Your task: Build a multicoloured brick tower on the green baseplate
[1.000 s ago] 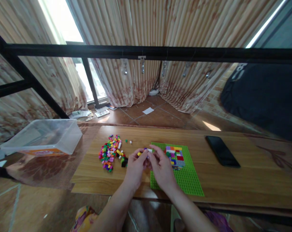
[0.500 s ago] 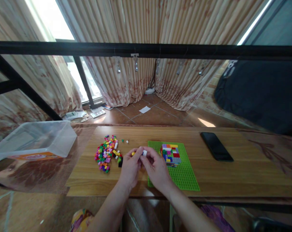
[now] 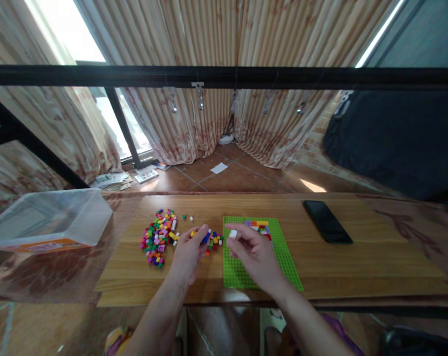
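Note:
My right hand [image 3: 256, 251] pinches a small white toy brick [image 3: 233, 233] between thumb and fingers, over the left part of the green studded baseplate [image 3: 288, 274]. Partly hidden behind that hand, a multicoloured block of bricks [image 3: 261, 226] sits on the plate. My left hand [image 3: 189, 253] is closed on a blue brick [image 3: 206, 238], and a yellow brick [image 3: 193, 233] shows by its fingers. Just beyond its fingertips lies a small group of loose bricks [image 3: 216, 240]. Further left a larger pile of mixed bricks [image 3: 157, 238] spreads on the wooden table [image 3: 116, 277].
A black phone [image 3: 328, 222] lies on the table's right side. Beyond the left end stands a clear plastic bin [image 3: 79, 212] with an orange label. Above the table's far side runs a dark metal bar [image 3: 224, 76] with hanging clips. Curtains hang behind.
My hands, together half a second ago, have moved apart. The right one has come away with the white brick, while the left keeps the blue brick. The view has shifted slightly.

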{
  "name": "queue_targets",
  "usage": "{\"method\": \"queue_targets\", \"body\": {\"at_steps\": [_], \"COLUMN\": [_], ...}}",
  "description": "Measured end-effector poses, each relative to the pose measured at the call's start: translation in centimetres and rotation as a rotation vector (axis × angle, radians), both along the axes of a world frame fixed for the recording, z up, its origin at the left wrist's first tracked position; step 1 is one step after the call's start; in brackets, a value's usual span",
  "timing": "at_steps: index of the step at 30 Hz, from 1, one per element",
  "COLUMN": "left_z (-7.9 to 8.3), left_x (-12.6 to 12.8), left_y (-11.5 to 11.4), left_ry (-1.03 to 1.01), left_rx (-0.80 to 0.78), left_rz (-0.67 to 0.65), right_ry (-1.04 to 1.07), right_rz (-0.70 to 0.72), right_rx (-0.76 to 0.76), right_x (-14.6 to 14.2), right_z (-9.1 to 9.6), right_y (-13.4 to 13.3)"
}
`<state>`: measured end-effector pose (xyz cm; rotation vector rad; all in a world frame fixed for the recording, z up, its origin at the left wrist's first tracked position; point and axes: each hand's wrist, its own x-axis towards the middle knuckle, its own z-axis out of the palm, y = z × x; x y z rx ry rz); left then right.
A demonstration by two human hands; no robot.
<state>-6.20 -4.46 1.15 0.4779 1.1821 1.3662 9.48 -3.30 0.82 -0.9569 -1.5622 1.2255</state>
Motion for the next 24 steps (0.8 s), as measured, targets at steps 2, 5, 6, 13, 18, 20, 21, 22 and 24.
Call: {"method": "queue_targets", "body": {"at_steps": [2,5,6,13,18,20,21,22,24], "left_z": [0.0,-0.1,-0.1,-0.2,-0.4,-0.4,-0.3,-0.2,-0.1], "left_x": [-0.1,-0.3,-0.3,-0.4,0.0,0.2,0.2,0.2,0.1], "left_y": [0.1,0.3,0.3,0.5,0.7,0.7,0.7,0.6,0.6], "left_ry": [0.012,0.018,0.019,0.035,0.057,0.068,0.076,0.085,0.104], "left_rx": [-0.007,-0.007,-0.005,-0.012,-0.044,-0.053,-0.056,-0.057,-0.053], "left_rz": [0.014,0.026,0.025,0.035,0.039,0.027,0.023,0.02,0.017], "right_ry": [0.043,0.109,0.11,-0.166,-0.213,-0.2,-0.193,-0.183,-0.163], "right_rz": [-0.109,-0.283,-0.327,-0.402,-0.359,-0.358,-0.357,-0.355,-0.344], "right_rx": [-0.011,-0.047,-0.043,0.066,0.145,0.154,0.146,0.134,0.105], "right_x": [1.2,3.5,4.3,8.4,8.4,8.2,8.2,8.2,8.3], "right_z": [0.6,1.2,1.3,-1.0,-2.4,-2.8,-3.0,-3.2,-3.7], "right_y": [0.6,1.8,2.2,3.5,3.9,4.3,4.4,4.6,4.9]}}
